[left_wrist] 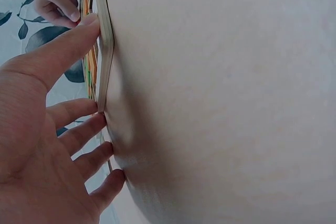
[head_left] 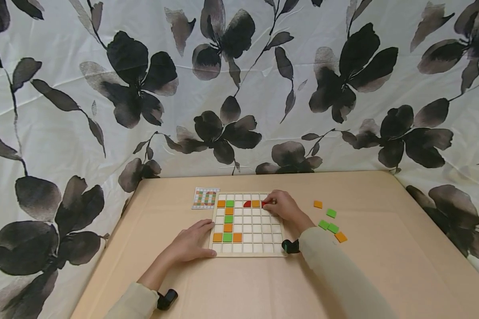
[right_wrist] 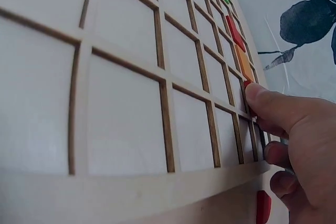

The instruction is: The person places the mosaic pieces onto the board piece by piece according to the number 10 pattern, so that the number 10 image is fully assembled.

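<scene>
A wooden grid board (head_left: 247,238) with white cells lies on the table, holding orange and green squares mostly at its left and a red rounded piece (head_left: 247,204) in the upper row. My left hand (head_left: 189,243) rests against the board's left edge; in the left wrist view its fingers (left_wrist: 84,161) are spread, thumb on the near edge. At the upper right cells, my right hand (head_left: 285,207) pinches a small red piece (right_wrist: 247,84), just right of an orange square (head_left: 256,204). Fingertips partly hide that piece. Below the curled fingers appears another red piece (right_wrist: 263,206).
Behind the board's upper left corner lies a small printed pattern card (head_left: 205,198). Several loose green tiles (head_left: 331,213) and orange tiles (head_left: 340,237) are scattered on the table (head_left: 223,288) to the right. A floral cloth (head_left: 279,133) hangs behind the table.
</scene>
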The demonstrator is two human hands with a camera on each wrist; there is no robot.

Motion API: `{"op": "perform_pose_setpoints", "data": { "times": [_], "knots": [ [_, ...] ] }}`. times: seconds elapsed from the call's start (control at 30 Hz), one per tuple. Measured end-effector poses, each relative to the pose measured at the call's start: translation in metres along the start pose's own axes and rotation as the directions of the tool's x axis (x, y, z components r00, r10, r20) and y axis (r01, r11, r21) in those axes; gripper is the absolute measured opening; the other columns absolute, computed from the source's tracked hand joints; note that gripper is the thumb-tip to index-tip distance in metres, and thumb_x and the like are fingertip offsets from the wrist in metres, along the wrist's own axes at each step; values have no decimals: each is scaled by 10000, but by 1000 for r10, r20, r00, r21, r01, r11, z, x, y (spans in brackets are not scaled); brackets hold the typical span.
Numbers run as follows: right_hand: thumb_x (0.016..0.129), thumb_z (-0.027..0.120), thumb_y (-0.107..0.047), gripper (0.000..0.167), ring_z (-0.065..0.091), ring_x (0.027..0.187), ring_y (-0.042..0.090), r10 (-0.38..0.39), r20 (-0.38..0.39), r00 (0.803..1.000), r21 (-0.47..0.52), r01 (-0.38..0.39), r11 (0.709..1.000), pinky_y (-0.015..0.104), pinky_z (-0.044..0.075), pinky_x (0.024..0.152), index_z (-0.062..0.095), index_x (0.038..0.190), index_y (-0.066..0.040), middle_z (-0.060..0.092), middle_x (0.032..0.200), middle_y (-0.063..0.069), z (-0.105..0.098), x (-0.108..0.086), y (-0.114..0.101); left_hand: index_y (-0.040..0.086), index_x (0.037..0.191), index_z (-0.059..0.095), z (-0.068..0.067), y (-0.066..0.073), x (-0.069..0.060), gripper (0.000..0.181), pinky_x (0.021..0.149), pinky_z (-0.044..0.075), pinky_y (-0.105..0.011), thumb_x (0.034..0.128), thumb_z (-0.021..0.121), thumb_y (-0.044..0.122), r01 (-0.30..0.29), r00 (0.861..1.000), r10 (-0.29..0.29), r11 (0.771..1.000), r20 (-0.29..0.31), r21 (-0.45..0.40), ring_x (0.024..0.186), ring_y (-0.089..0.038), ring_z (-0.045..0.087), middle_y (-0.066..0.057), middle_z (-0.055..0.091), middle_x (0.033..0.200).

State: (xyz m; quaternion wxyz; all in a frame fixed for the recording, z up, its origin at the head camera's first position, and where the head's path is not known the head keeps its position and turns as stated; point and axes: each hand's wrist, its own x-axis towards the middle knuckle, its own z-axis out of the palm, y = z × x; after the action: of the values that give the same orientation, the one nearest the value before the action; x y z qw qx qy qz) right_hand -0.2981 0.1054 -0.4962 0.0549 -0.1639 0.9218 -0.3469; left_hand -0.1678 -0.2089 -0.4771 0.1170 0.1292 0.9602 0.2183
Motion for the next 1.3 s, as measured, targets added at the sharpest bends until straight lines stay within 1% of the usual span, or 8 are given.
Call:
{"op": "perform_pose_setpoints", "data": {
  "times": [0.17,0.3,0.4,0.57,0.87,0.97,1.17,1.3],
  "knots": [
    [838,756,-196,76,553,865,181,82,-7,997,0,-82,997,362,488,833,743,891,-144,663,940,11,0,2,-6,136,1439,461,0,1,1,869,1066,350,-594,719,809,475,-1,1000,1,1000,-1,0,1416,-283,372,-51,393,1531],
    [827,768,-192,49,557,845,188,161,-14,987,3,-161,987,359,469,778,730,839,-163,674,920,11,-1,3,-10,130,1438,462,0,2,1,864,1058,358,-591,723,808,469,-7,1000,7,1000,0,3,1413,-285,376,-55,396,1528],
    [818,777,-185,59,544,806,185,184,-18,983,8,-184,983,321,437,715,726,836,-160,658,867,7,-1,2,-12,127,1437,462,0,3,1,858,1054,358,-593,728,807,466,-12,1000,12,1000,4,0,1411,-288,379,-57,397,1526],
    [826,767,-156,104,530,828,193,175,-6,984,63,-175,983,297,437,729,716,908,-117,610,844,33,-1,0,-12,127,1435,465,1,3,-1,855,1065,348,-601,727,807,463,-13,1000,13,1000,1,-11,1411,-294,378,-59,400,1524],
    [869,725,-175,196,536,920,213,130,-33,991,66,-128,990,349,495,838,695,1049,-103,637,1017,50,-10,-9,-5,117,1430,470,0,5,-3,850,1064,351,-594,724,814,444,-10,1000,10,1000,-10,-20,1403,-296,385,-63,406,1518],
    [872,720,-170,185,543,912,216,121,-41,992,63,-119,991,346,507,827,695,1045,-110,635,1039,53,-16,-15,0,113,1430,470,-1,5,-4,852,1058,355,-598,723,815,443,-9,1000,9,1000,-12,-18,1401,-299,388,-67,407,1517],
    [869,720,-149,200,545,875,212,70,-54,996,49,-67,997,333,488,794,697,1056,-84,641,999,65,-29,-24,17,117,1433,466,-1,4,-4,856,1050,359,-599,726,808,456,-12,1000,12,1000,-15,-10,1404,-295,387,-62,404,1519],
    [869,723,-166,241,538,882,218,78,-63,995,30,-76,997,328,480,786,695,1096,-92,642,1042,67,-39,-31,24,117,1433,465,0,3,-3,859,1053,359,-599,723,808,459,-14,1000,14,1000,-15,-12,1403,-297,387,-62,404,1519]
  ]
}}
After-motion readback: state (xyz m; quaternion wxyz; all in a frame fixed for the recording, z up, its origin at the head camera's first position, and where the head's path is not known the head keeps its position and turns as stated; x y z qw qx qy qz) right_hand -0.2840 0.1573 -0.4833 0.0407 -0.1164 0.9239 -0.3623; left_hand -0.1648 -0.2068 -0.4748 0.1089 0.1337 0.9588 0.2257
